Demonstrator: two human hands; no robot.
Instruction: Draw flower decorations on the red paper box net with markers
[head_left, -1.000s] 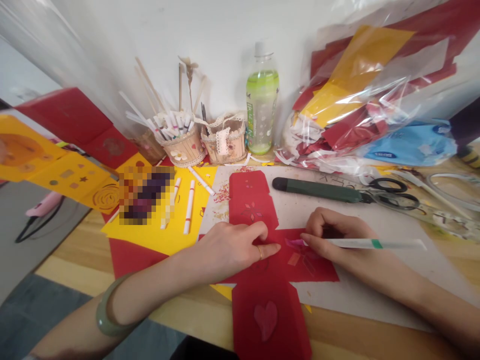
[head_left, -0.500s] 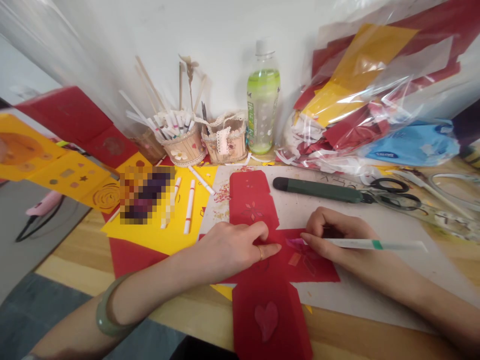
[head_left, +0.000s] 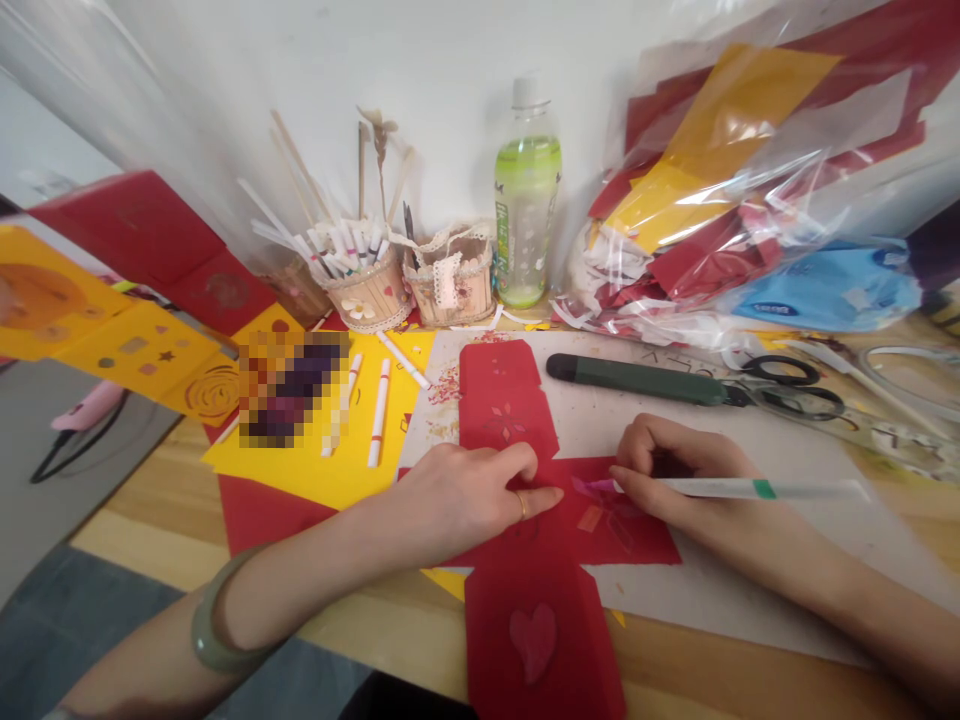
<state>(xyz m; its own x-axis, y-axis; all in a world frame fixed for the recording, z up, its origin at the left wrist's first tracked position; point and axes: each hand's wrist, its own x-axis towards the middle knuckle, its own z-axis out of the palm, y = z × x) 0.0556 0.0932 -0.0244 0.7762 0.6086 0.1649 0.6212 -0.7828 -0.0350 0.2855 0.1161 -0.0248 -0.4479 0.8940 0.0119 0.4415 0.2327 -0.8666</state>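
Note:
A cross-shaped sheet of red card lies flat, with a heart shape on its near panel and petal-like cut-outs on others. My left hand rests on its middle, pressing down; the thumb and a finger are apart and nothing is held. Over the card's right panel, my right hand grips a slim marker pen with a white barrel, green band and pink tip. The tip touches or nearly touches a pinkish patch near small cut-outs. Some fingers of the right hand are hidden behind it.
Behind the card lie a green-handled cutter and scissors. A green drink bottle, a marker cup and a plastic bag of card scraps line the wall. Loose markers lie on yellow card at left.
My right hand's fingertips and the marker pen have shifted slightly to the right. My left hand and the red card stay where they were.

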